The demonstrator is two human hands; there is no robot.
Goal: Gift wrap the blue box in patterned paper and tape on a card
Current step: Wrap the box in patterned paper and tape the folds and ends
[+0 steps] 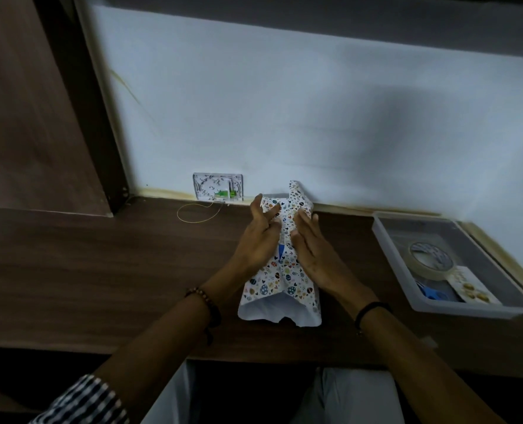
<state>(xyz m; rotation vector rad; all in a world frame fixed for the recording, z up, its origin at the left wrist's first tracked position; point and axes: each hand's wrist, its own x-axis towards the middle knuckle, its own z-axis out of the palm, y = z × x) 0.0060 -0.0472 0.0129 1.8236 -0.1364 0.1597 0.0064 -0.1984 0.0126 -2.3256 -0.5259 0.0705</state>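
Head view: I see the blue box (280, 250) mid-tabletop (101, 270), loosely sheathed in patterned paper (281, 280); left hand (260, 240) and right hand (312, 255) press it with flat, straight fingers (269, 214); the paper looks light, springy, tear-prone; I'd hold at the overlapping seam.

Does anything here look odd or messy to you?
Yes. Between the left hand and right hand, a sliver of the blue box shows through the seam of the patterned wrapping paper, so its edges do not meet there. Near the wall, a thin yellow wire lies in a loose loop on the brown wooden desk.
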